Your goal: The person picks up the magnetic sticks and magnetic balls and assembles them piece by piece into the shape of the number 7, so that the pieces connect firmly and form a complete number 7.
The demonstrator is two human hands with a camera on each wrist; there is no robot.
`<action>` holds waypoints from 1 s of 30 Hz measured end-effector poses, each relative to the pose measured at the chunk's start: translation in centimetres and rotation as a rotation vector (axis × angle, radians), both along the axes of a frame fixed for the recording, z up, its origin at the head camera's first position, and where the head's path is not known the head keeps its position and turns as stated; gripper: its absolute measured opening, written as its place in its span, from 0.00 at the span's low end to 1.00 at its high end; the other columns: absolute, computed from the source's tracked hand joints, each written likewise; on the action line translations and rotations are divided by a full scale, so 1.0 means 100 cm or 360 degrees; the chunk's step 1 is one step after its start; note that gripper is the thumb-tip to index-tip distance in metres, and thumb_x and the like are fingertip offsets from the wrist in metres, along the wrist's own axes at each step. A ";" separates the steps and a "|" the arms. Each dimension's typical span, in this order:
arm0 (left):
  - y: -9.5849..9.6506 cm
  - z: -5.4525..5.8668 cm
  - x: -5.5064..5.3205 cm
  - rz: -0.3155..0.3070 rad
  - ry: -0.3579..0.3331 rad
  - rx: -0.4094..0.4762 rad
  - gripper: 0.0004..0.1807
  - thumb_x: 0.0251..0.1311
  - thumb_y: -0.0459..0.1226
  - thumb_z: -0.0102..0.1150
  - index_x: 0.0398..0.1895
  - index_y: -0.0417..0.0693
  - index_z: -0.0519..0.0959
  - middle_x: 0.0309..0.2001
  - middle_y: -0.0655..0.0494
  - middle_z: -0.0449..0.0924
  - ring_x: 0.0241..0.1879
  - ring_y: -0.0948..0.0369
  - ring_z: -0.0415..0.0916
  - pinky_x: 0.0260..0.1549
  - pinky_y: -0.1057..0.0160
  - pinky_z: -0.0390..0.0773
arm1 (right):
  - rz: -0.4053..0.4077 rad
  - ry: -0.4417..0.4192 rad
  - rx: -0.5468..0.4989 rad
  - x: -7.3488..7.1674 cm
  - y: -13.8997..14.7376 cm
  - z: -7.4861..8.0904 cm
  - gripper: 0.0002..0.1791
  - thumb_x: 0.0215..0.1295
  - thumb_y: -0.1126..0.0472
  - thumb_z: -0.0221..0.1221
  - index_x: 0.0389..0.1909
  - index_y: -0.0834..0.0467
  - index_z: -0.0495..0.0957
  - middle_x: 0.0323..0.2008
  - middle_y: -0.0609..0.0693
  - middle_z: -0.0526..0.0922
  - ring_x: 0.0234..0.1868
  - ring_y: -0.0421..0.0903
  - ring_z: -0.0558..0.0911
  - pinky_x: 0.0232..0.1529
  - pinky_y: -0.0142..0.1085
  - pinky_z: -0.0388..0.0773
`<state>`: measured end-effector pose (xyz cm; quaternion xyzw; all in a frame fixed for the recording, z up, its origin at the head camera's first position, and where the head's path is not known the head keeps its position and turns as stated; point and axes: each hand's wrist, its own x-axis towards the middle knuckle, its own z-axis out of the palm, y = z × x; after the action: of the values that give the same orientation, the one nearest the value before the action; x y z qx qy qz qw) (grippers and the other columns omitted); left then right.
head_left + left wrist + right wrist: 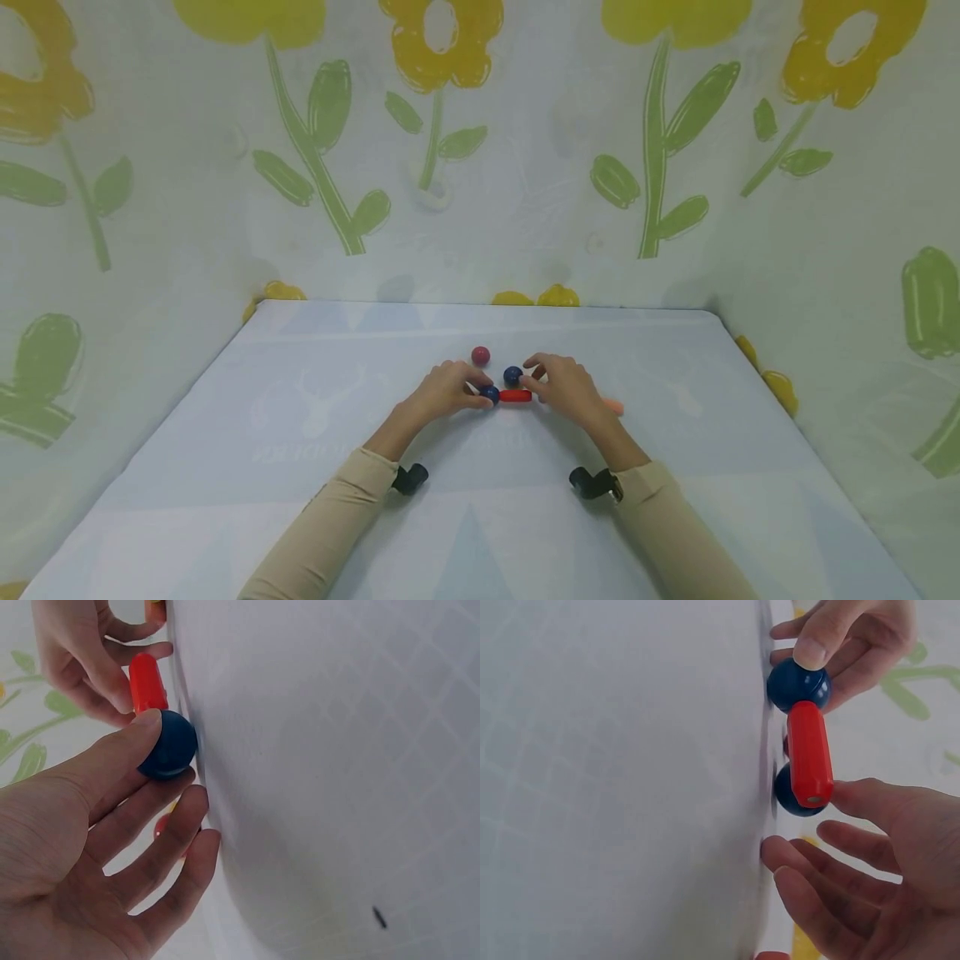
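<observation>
Pale walls [525, 200] with yellow flowers [675, 20] and green leaves [330, 106] flank a whitish table [225, 450] on three sides.

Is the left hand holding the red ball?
No: the left hand pinches a blue ball; the red ball lies farther back.

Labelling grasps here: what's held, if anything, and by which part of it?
Left grip pinches the blue ball at one end of the red stick, by opposite sides. Right grip pinches nothing; whether it touches the stick can't be told.

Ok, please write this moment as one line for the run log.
left hand: pinches blue ball; red rod: end touching that ball; right hand: near rod's free end; second blue ball: beyond rod; red ball: untouched
</observation>
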<state>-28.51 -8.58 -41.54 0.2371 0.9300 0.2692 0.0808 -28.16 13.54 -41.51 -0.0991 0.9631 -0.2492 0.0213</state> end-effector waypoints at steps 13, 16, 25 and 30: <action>0.000 -0.003 -0.002 -0.0007 0.0001 -0.0014 0.20 0.54 0.42 0.71 0.51 0.51 0.85 0.46 0.57 0.88 0.40 0.63 0.83 0.43 0.65 0.83 | -0.0037 -0.0234 -0.0195 -0.014 -0.004 -0.004 0.24 0.63 0.48 0.65 0.58 0.51 0.77 0.47 0.53 0.85 0.29 0.42 0.81 0.31 0.31 0.81; 0.001 -0.002 -0.002 -0.0002 -0.0002 -0.0012 0.19 0.55 0.42 0.71 0.51 0.51 0.85 0.46 0.57 0.88 0.40 0.63 0.83 0.43 0.65 0.83 | -0.0044 -0.0289 -0.0258 -0.017 -0.004 -0.005 0.23 0.62 0.48 0.65 0.57 0.50 0.77 0.47 0.53 0.84 0.31 0.44 0.81 0.32 0.31 0.81; 0.000 -0.002 -0.001 0.0000 0.0004 -0.0015 0.19 0.55 0.42 0.71 0.51 0.52 0.85 0.46 0.57 0.88 0.40 0.63 0.83 0.42 0.66 0.83 | 0.0001 -0.0359 -0.0333 -0.022 -0.006 -0.005 0.23 0.61 0.48 0.67 0.56 0.50 0.78 0.49 0.54 0.83 0.38 0.47 0.80 0.35 0.32 0.81; 0.000 -0.001 0.000 -0.0014 0.0023 0.0000 0.18 0.54 0.42 0.71 0.49 0.51 0.85 0.45 0.57 0.88 0.40 0.63 0.83 0.40 0.65 0.82 | 0.0025 -0.0355 -0.0333 -0.023 -0.007 -0.003 0.23 0.62 0.49 0.66 0.57 0.51 0.78 0.49 0.54 0.83 0.39 0.47 0.79 0.35 0.32 0.81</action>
<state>-28.56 -8.63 -41.61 0.2430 0.9295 0.2671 0.0752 -30.42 12.81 -41.86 -0.0801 0.9227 -0.3575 0.1198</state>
